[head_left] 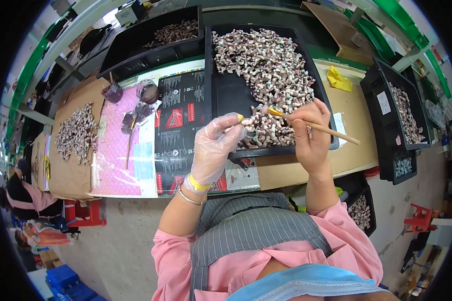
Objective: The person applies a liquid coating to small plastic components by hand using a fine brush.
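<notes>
- Clear plastic covers the left hand, a thin disposable glove bunched at the wrist, where a yellow band and a metal bangle sit.
- Gloved fingertips are pinched closed on a small pale figurine piece, held up just above the near edge of the black tray.
- Bare, the right hand is clenched in a pen-like grasp round a thin wooden paintbrush, thumb and forefinger close to the front of the handle.
- Its yellow-tipped end points left and touches, or all but touches, the held piece; the handle sticks out past the hand to the right.
- Heaped in the tray behind both hands are many similar small pieces in white and dark reddish-brown, crowding its right half; the left part is bare.
- Left of the tray lie a black printed sheet and a pink mat with two small paint pots and a spare brush.
- Further left, more pieces lie on brown cardboard.
- More black trays with pieces stand at the right and far side of the bench.
</notes>
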`<state>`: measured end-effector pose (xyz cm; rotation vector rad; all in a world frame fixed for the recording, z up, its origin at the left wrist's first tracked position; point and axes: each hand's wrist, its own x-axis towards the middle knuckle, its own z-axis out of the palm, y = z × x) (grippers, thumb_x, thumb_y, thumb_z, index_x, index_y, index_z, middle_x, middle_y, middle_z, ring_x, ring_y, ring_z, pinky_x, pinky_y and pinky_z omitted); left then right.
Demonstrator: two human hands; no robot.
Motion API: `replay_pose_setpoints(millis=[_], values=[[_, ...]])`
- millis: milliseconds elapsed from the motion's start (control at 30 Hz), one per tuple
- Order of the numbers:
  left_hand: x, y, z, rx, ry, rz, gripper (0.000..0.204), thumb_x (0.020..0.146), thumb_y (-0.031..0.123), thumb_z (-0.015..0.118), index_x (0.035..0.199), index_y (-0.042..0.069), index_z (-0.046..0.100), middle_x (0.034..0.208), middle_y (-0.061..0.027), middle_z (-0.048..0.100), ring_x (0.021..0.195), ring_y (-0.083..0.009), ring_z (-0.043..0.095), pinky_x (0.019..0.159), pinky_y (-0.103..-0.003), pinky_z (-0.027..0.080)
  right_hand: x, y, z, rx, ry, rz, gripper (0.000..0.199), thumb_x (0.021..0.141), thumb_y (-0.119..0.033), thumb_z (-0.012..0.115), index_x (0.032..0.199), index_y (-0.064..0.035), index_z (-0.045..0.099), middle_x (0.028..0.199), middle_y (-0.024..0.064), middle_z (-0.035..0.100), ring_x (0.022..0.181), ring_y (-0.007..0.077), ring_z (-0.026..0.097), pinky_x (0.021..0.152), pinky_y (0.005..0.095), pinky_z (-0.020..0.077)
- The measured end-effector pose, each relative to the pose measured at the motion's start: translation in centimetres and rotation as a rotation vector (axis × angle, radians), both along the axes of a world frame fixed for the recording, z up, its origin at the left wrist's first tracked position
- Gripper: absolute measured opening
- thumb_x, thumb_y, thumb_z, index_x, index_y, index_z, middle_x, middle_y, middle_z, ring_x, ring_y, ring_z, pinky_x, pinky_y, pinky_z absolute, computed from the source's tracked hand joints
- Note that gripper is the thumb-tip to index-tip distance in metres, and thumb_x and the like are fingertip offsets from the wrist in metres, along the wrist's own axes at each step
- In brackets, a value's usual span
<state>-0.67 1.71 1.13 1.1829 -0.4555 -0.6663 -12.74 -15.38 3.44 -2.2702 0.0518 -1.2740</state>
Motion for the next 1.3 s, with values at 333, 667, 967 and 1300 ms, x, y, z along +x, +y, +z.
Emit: replay_pose_setpoints(millis=[333, 667, 967, 1300], values=[[0.7, 0.0, 0.0, -0.015, 0.127, 0.000, 0.031, 0.085, 0.014, 0.066, 0.111, -0.002, 0.058, 0.092, -0.0040, 0.066, 0.076, -0.0063, 0.060, 0.058, -0.018, 0.044, -0.2, 0.2, -0.1, -0.013, 0.021, 0.063, 0.002, 0.089, -0.013, 0.059, 0.090, -0.0116, 0.059, 0.075, -0.0002, 0.058, 0.071, 0.0165, 0.057, 0.099, 0.0397, 0.0269], [0.0, -0.3, -0.5, -0.173, 0.038, 0.012, 0.024, 0.084, 0.007, 0.069, 0.105, 0.000, 0.061, 0.095, -0.0039, 0.062, 0.079, -0.0097, 0.059, 0.065, -0.022, 0.048, 0.0, 0.2, -0.3, -0.046, 0.067, 0.098, 0.003, 0.090, -0.014, 0.059, 0.090, -0.0107, 0.059, 0.075, -0.0001, 0.058, 0.072, 0.0171, 0.058, 0.099, 0.0400, 0.0267], [-0.1, -0.6, -2.9, -0.127, -1.085, 0.349, 0.028, 0.071, -0.013, 0.069, 0.090, 0.005, 0.058, 0.090, -0.0085, 0.058, 0.079, -0.0204, 0.062, 0.066, -0.029, 0.052, -0.8, 0.9, -1.1, 0.257, -0.138, 0.338, 0.015, 0.096, -0.022, 0.049, 0.093, -0.0091, 0.055, 0.076, 0.0017, 0.059, 0.072, 0.0143, 0.056, 0.100, 0.0414, 0.0281], [-0.7, -0.3, -2.8, -0.090, -1.159, 0.334, 0.035, 0.066, -0.018, 0.070, 0.091, 0.005, 0.060, 0.092, -0.0111, 0.058, 0.082, -0.0234, 0.062, 0.070, -0.030, 0.056, -1.0, -0.2, -0.1, 0.028, 0.039, 0.159, 0.014, 0.096, -0.022, 0.050, 0.089, -0.0104, 0.055, 0.072, 0.0000, 0.055, 0.068, 0.0160, 0.055, 0.099, 0.0405, 0.0250]])
